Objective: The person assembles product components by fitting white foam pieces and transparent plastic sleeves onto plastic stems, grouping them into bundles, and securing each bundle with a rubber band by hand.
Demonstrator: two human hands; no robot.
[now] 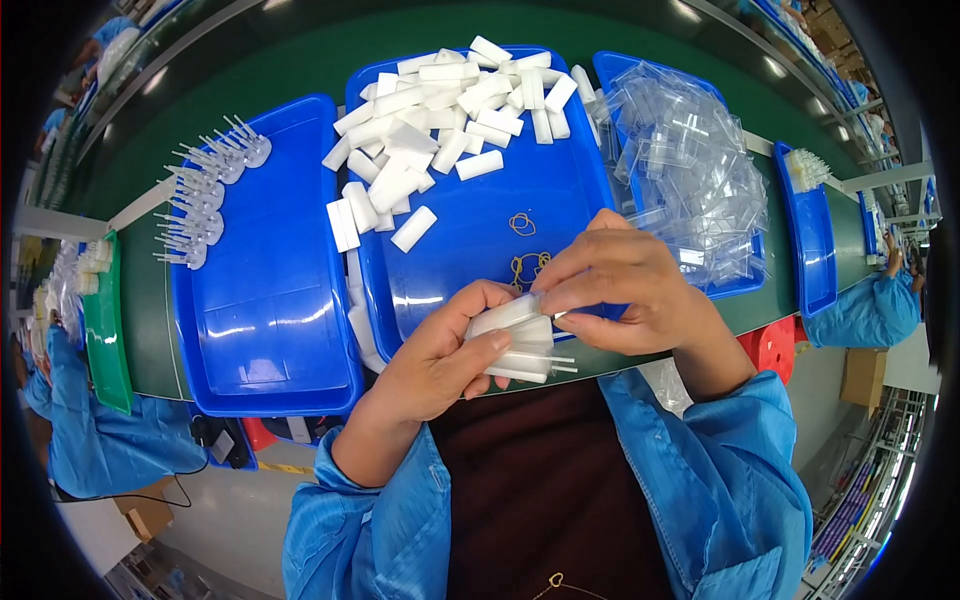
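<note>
Left hand (430, 355): wrapped around a bundle of white blocks (512, 338), with thin clear prongs sticking out at its right end.
Right hand (630, 285): fingers bent, fingertips at the bundle's upper right end; I cannot tell whether they grip it.
Bundle's place: above the near edge of the middle blue tray (560, 200), before the person's chest.
Middle tray: heaped white pieces (440, 110) and yellowish bands (522, 224).
Left blue tray (265, 310): clear pronged parts (203, 195) along its left side.
Right blue tray (745, 283): piled clear plastic cases (690, 150).

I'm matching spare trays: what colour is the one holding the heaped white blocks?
The tray is blue, clearest in the head view.
</note>
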